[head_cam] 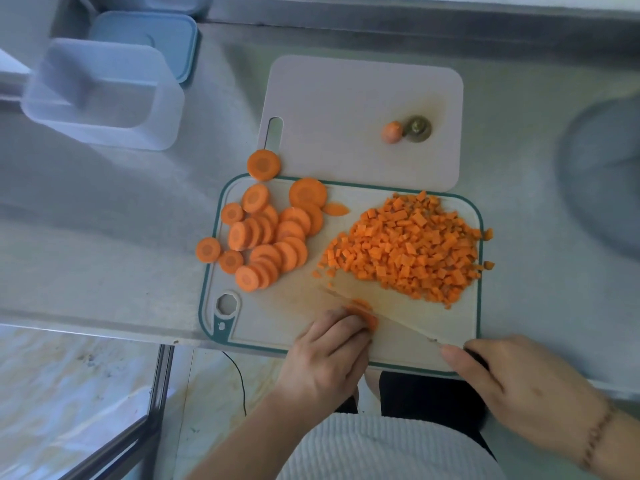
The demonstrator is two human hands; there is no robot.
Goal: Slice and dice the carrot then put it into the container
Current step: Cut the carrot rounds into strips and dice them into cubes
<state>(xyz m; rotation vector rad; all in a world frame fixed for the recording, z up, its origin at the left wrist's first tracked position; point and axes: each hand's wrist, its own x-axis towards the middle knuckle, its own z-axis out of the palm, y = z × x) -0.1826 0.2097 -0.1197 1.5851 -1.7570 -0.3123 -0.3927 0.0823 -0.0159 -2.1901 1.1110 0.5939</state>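
Soft, even daylight fills the scene, bright but slightly hazy, with a cool bluish cast over the steel table (104, 209) and only faint shadows. The wide-angle lens bends straight lines toward the edges. The clear container (104, 95) at upper left and the round shape (602, 174) at far right are blurred, while the diced carrot (408, 251) near centre stays fairly sharp.
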